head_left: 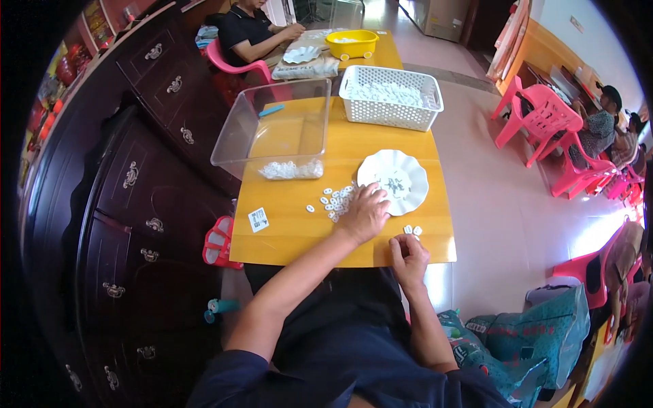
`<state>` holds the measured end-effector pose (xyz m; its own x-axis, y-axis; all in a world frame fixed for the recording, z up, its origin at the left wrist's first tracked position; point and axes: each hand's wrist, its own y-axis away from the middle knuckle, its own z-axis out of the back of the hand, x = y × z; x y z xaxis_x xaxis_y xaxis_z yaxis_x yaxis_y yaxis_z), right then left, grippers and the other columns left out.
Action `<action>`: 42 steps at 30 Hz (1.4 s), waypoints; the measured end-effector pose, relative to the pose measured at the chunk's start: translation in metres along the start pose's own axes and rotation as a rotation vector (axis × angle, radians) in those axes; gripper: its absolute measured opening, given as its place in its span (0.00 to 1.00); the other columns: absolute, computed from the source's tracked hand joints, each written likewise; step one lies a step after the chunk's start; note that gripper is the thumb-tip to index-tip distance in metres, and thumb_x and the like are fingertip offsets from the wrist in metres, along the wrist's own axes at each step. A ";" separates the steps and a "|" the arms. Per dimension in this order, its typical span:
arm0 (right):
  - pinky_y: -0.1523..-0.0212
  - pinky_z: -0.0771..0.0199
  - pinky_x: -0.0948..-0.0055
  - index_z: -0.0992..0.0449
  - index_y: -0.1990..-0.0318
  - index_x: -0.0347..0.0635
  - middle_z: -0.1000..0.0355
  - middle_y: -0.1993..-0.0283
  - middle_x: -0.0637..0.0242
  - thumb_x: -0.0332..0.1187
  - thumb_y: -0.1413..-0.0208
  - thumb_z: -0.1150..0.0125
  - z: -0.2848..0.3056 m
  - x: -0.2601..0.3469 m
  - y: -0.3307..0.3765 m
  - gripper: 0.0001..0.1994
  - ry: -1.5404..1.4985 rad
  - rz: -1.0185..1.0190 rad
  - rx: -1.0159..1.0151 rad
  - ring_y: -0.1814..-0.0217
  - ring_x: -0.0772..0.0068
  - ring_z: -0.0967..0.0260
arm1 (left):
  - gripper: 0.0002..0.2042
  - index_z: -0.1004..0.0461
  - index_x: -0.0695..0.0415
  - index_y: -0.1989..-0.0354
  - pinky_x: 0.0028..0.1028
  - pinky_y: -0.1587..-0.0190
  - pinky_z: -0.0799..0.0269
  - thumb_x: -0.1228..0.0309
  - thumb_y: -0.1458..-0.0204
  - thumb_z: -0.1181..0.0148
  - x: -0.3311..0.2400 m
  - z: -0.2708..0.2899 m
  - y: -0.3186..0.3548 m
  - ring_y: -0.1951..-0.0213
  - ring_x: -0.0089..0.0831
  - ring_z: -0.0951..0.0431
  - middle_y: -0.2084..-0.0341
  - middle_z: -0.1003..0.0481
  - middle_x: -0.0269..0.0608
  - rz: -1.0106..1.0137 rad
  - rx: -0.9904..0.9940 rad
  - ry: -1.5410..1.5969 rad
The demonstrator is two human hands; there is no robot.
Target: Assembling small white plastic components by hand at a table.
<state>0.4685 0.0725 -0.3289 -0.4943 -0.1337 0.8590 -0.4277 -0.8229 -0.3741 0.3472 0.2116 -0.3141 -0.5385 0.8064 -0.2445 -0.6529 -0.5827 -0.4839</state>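
My left hand [365, 215] reaches over the near left edge of a white scalloped plate [413, 168], its fingers bent and apart. Small dark bits [395, 183] lie in the middle of that plate. Beside the hand is a loose pile of small white oval pieces with holes [333, 202], partly hidden by the fingers. My right hand [411, 260] is at the table's near edge, thumb and forefinger closed in a pinch; what they hold is too small to make out. Just beyond its fingertips lie a few white pieces [408, 229].
A clear plastic bin [235, 129] holds a bag of white pieces [291, 170] and a blue tool [271, 110]. A white perforated basket [391, 115] full of white pieces stands on the yellow table [286, 238]. Dark drawers [136, 177] line the left; another person [252, 37] sits beyond.
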 end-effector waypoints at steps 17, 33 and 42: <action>0.69 0.25 0.69 0.22 0.66 0.36 0.24 0.74 0.58 0.29 0.43 0.33 0.003 -0.002 0.008 0.06 0.022 -0.025 0.023 0.74 0.66 0.24 | 0.04 0.22 0.56 0.71 0.40 0.44 0.31 0.71 0.50 0.42 -0.014 -0.004 0.006 0.50 0.41 0.26 0.65 0.24 0.38 -0.187 -0.189 -0.047; 0.76 0.32 0.76 0.22 0.68 0.36 0.29 0.80 0.66 0.27 0.43 0.34 -0.001 0.000 -0.006 0.05 -0.095 -0.104 0.016 0.80 0.80 0.32 | 0.14 0.20 0.59 0.57 0.44 0.40 0.35 0.68 0.53 0.37 0.004 0.000 -0.013 0.48 0.47 0.28 0.55 0.24 0.48 -0.003 -0.150 0.158; 0.75 0.29 0.73 0.22 0.68 0.37 0.28 0.80 0.62 0.29 0.44 0.33 -0.001 -0.006 0.001 0.06 -0.065 -0.086 0.015 0.80 0.73 0.30 | 0.19 0.21 0.54 0.48 0.60 0.34 0.45 0.63 0.45 0.47 0.007 -0.004 -0.006 0.35 0.55 0.38 0.43 0.29 0.51 0.040 0.120 -0.045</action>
<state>0.4697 0.0732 -0.3348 -0.4062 -0.0975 0.9086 -0.4546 -0.8410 -0.2934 0.3489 0.2212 -0.3164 -0.5866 0.7788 -0.2223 -0.6881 -0.6240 -0.3703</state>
